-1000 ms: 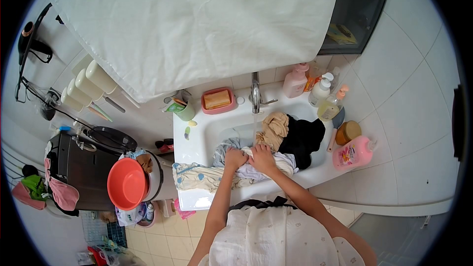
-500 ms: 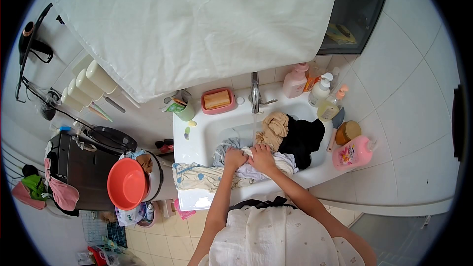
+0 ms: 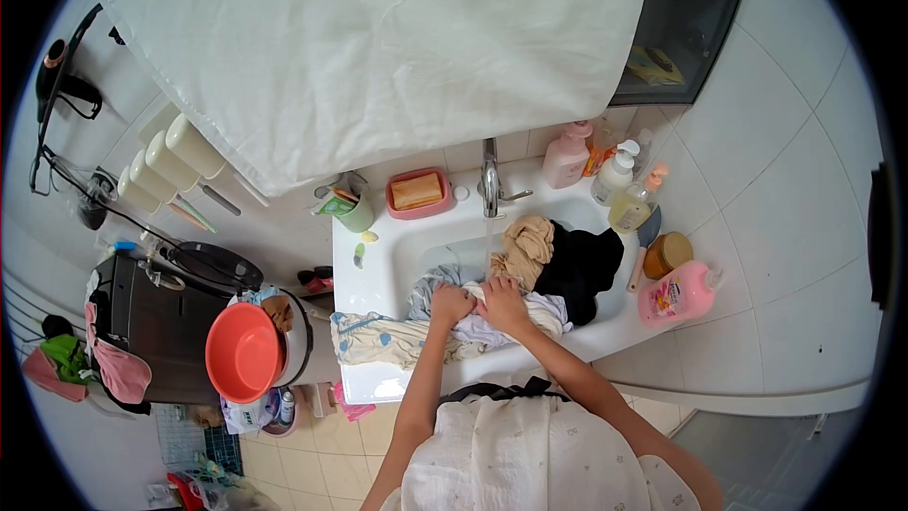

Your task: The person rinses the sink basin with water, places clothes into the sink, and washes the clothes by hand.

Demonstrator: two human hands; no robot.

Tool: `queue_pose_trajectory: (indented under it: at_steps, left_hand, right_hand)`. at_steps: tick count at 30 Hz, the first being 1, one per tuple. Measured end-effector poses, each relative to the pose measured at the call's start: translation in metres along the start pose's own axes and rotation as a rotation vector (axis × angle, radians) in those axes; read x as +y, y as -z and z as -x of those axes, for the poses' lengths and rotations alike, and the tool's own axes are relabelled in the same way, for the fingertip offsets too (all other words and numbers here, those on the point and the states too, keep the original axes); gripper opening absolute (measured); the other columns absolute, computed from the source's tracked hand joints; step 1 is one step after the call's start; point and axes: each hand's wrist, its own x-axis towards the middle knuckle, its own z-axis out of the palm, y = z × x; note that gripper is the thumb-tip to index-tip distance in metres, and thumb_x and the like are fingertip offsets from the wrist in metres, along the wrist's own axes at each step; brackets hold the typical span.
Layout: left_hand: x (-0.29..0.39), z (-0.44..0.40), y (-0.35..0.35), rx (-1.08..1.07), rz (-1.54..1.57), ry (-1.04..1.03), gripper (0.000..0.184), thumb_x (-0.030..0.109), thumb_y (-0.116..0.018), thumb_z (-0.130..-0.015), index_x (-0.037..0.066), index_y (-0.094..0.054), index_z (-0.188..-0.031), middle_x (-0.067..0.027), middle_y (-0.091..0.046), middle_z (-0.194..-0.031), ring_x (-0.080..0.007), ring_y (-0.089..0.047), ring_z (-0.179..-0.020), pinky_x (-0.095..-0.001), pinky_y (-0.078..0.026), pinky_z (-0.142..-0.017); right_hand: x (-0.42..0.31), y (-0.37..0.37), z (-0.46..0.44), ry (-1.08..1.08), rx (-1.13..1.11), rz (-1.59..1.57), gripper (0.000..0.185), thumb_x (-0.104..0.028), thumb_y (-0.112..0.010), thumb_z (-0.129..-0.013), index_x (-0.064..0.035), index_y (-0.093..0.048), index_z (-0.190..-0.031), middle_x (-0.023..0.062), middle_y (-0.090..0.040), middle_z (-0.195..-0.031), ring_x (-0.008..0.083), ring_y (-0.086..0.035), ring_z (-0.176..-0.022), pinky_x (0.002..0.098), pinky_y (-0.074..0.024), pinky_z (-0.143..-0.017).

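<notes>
Two bare hands, the left hand and the right hand, are set side by side on crumpled pale lavender-white cloth in a white rectangular sink at the center of the frame. The fingers are bent over the folds; whether the fabric is gripped or merely pressed cannot be told, since the fingertips are lost among the creases. Near the left hand, grey-blue cloth is bunched, and cream cloth with blue patches is draped across the sink's lower left edge. Beyond the right hand, tan cloth and black cloth are heaped toward the sink's right side.

A thin stream of water is let down from a silver metal faucet just above the hands. The work is judged to be midway: water is being run and cloth is being handled, but no piece is seen to be finished. The black cloth is left untouched by either hand. An orange bar of soap is held in a pink dish at upper center, and a round orange-red plastic basin is placed at lower left, apart from the sink.
</notes>
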Motion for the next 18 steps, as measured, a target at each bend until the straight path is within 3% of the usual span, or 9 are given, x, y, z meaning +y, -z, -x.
queue_pose_trajectory:
  at_steps: [18]
  left_hand:
    - [-0.0008, 0.0003, -0.0012, 0.053, 0.012, -0.018, 0.032, 0.033, -0.046, -0.065, 0.007, -0.064, -0.062, -0.0137, -0.061, -0.069, -0.0270, -0.058, -0.076, -0.0391, -0.036, -0.087]
  right_hand:
    - [0.0006, -0.0004, -0.0001, 0.005, -0.008, 0.001, 0.032, -0.025, -0.055, -0.068, -0.0022, -0.054, -0.089, 0.0113, -0.050, -0.089, 0.0258, -0.045, -0.090, 0.0381, -0.0310, -0.080]
